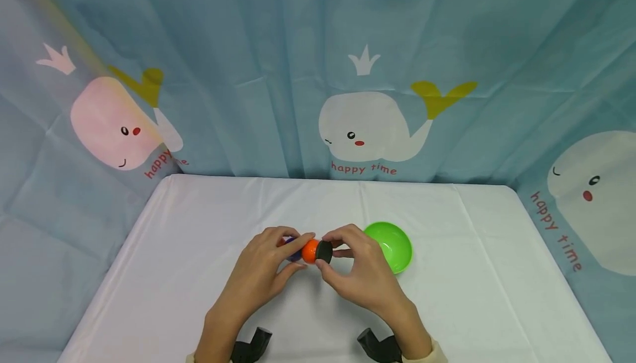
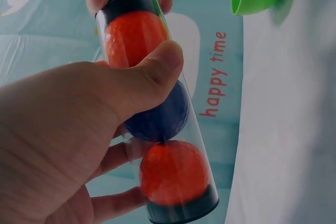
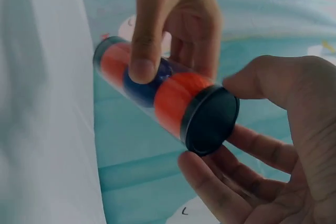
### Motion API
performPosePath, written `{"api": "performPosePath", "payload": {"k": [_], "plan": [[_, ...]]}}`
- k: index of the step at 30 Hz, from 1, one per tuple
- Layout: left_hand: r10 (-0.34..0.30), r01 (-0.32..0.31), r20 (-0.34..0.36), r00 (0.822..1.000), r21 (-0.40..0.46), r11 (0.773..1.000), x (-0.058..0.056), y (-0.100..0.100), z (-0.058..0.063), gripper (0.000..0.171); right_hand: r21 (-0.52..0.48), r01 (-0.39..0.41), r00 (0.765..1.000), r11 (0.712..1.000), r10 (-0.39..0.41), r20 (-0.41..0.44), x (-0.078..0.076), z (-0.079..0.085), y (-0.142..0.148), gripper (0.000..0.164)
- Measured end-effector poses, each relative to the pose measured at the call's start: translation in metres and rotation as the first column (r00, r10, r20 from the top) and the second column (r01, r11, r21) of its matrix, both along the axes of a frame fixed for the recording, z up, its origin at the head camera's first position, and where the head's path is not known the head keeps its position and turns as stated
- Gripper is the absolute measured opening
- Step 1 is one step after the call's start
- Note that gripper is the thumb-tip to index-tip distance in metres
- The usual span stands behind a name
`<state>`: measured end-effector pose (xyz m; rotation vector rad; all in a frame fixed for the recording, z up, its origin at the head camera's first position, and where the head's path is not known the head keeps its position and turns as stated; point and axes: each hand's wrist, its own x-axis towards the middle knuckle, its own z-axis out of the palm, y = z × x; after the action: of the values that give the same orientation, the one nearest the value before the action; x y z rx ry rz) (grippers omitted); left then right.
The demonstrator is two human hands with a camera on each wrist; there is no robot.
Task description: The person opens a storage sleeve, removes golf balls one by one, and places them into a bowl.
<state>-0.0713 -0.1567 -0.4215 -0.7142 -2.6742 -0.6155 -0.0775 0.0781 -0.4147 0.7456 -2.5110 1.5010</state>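
A clear tube [image 2: 173, 136] with black end caps holds an orange ball [image 2: 135, 38], a dark blue ball [image 2: 160, 116] and another orange ball [image 2: 174, 171] in a row; the balls look dimpled. My left hand [image 1: 265, 261] grips the tube around its middle, thumb across the near side. At the tube's right end, my right hand [image 1: 365, 269] pinches the rim of the black cap [image 3: 212, 121] between thumb and fingers. The cap sits on the tube's end. In the head view, the left hand hides much of the tube.
A green bowl [image 1: 392, 244] stands on the white-covered table [image 1: 472, 274], just behind and right of my right hand. Blue curtains [image 1: 248, 75] with whale prints rise along the table's back and sides. Black wrist mounts [image 1: 253, 346] show at the bottom.
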Motion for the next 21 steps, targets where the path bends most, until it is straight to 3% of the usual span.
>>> {"api": "performPosePath", "payload": {"k": [9, 21], "plan": [[-0.008, 0.008, -0.029, 1.0, -0.001, 1.0, -0.0027, 0.0016, -0.0015, 0.057, 0.019, 0.083, 0.992, 0.996, -0.081, -0.101, 0.0009, -0.0027, -0.0066, 0.032], [0.001, -0.001, -0.024, 1.0, -0.014, 1.0, -0.0008, 0.0014, -0.0035, 0.058, 0.048, 0.107, 0.982, 0.993, -0.098, -0.164, 0.004, -0.0035, -0.0095, 0.035]]}}
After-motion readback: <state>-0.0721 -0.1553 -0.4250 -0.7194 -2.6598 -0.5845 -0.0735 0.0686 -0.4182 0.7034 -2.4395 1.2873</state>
